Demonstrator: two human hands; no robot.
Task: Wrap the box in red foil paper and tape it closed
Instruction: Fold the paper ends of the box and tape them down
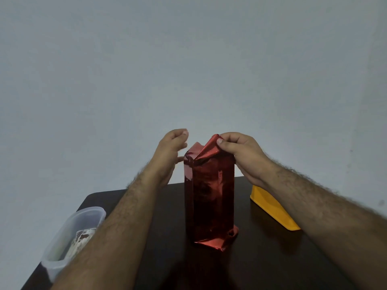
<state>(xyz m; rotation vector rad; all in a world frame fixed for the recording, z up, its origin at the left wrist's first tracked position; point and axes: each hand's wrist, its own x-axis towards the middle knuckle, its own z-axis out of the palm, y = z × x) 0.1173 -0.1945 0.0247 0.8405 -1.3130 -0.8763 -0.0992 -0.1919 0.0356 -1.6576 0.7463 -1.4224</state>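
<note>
A tall box wrapped in shiny red foil paper (209,197) stands upright in the middle of a dark table (261,268). Loose foil sticks up at its top and crumples out at its base. My right hand (240,153) pinches the raised foil flap at the top right corner between thumb and fingers. My left hand (171,151) hovers just left of the box top, fingers loosely curled and holding nothing, apart from the foil.
A clear plastic container (73,233) with some contents sits at the table's left edge. A yellow plastic object (272,208) lies to the right of the box, partly hidden by my right forearm. A plain grey wall stands behind.
</note>
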